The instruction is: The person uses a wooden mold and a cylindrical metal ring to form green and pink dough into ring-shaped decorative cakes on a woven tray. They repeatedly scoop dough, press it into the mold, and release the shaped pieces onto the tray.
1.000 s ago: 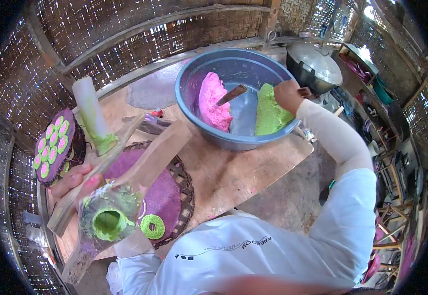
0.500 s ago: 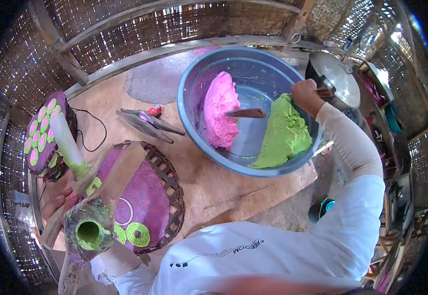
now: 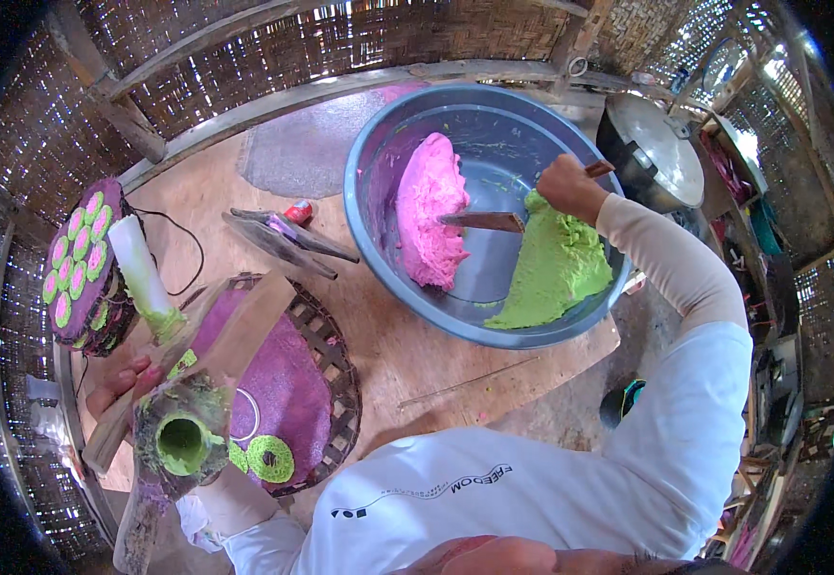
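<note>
My left hand is closed around the wooden handles of a dough press, its palm partly hidden behind them. The press's block has a round hole lined with green dough, and its pale plunger stands up, smeared green at the base. My right hand grips a wooden spatula, whose lower part is hidden by the hand and the green dough. That dough lies in a large blue-grey basin, beside a pink dough mound with another wooden spatula stuck in it.
Beneath the press, a woven tray with a purple sheet holds green dough rings and a metal ring. Stacked trays bear pink-and-green rounds. Wooden tongs-like pieces lie on the wooden table. A lidded pot stands behind the basin.
My right hand has shifted left and slightly down with the spatula over the green dough. My left hand and the press have tilted slightly, moving a little to the right.
</note>
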The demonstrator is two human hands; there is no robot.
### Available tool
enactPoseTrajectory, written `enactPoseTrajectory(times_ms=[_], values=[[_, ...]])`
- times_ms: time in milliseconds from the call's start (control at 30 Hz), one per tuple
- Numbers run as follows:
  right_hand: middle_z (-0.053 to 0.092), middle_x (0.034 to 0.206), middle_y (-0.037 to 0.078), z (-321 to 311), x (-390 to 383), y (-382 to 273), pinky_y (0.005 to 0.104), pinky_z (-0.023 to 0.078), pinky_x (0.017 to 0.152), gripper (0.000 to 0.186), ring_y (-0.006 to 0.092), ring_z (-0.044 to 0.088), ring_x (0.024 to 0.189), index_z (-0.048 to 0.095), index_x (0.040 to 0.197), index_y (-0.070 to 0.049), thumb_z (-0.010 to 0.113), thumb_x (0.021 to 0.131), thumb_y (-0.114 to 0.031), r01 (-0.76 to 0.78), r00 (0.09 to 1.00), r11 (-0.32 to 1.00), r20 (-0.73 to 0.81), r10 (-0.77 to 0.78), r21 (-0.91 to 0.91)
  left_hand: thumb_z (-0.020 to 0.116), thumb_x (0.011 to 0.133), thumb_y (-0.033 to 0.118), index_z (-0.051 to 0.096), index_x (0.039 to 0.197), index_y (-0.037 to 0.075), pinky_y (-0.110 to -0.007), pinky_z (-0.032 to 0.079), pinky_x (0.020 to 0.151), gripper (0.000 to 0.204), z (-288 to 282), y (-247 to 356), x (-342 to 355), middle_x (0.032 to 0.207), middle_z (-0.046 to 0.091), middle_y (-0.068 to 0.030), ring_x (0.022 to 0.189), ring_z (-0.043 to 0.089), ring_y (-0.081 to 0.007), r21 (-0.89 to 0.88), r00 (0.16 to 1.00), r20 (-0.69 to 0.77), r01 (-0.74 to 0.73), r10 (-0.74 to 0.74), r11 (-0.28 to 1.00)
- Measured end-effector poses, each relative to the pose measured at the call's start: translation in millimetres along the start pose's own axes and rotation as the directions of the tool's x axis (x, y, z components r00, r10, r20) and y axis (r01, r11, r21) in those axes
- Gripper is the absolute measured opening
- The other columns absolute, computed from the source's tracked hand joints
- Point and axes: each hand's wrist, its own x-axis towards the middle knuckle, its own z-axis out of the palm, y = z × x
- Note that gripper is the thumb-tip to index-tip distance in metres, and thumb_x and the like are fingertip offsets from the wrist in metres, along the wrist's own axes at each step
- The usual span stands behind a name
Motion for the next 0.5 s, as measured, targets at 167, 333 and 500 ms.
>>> enactPoseTrajectory(times_ms=[167, 333, 500], values=[[0.061, 0.059, 0.003, -31, -22, -25, 0.0318, 0.037, 0.047, 0.008, 0.0168, 0.061, 0.059, 0.064, 0.058, -0.015, 0.060, 0.065, -0.018, 0.080, 0.994, 0.997, -0.075, -0.078, 0.019, 0.064, 0.074, 0.018, 0.040, 0.101, 0.005, -0.031, 0.045, 0.075, 0.039, 9, 18, 2, 0.087, 0.046, -0.0061, 0.084, 0.051, -0.0183, 0.174, 0.997, 0.023, -0.081, 0.078, 0.981], [0.059, 0.055, 0.002, -54, -49, -51, 0.0322, 0.038, 0.046, 0.009, 0.0167, 0.060, 0.056, 0.063, 0.057, -0.015, 0.059, 0.064, -0.018, 0.167, 0.977, 0.985, -0.139, -0.161, 0.032, 0.063, 0.075, 0.020, 0.045, 0.099, 0.004, -0.031, 0.045, 0.075, 0.034, 7, 34, 7, 0.088, 0.046, -0.0063, 0.084, 0.051, -0.0183, 0.175, 0.989, 0.068, -0.139, 0.129, 0.975], [0.061, 0.058, 0.006, -79, -81, -67, 0.0325, 0.043, 0.045, 0.007, 0.0193, 0.062, 0.057, 0.065, 0.059, -0.011, 0.060, 0.061, -0.016, 0.202, 0.969, 0.973, -0.168, -0.182, 0.115, 0.059, 0.079, 0.020, 0.049, 0.096, 0.004, -0.031, 0.045, 0.078, 0.026, 0, 48, 8, 0.089, 0.047, -0.0068, 0.085, 0.051, -0.0184, 0.139, 0.981, 0.103, -0.178, 0.164, 0.974]])
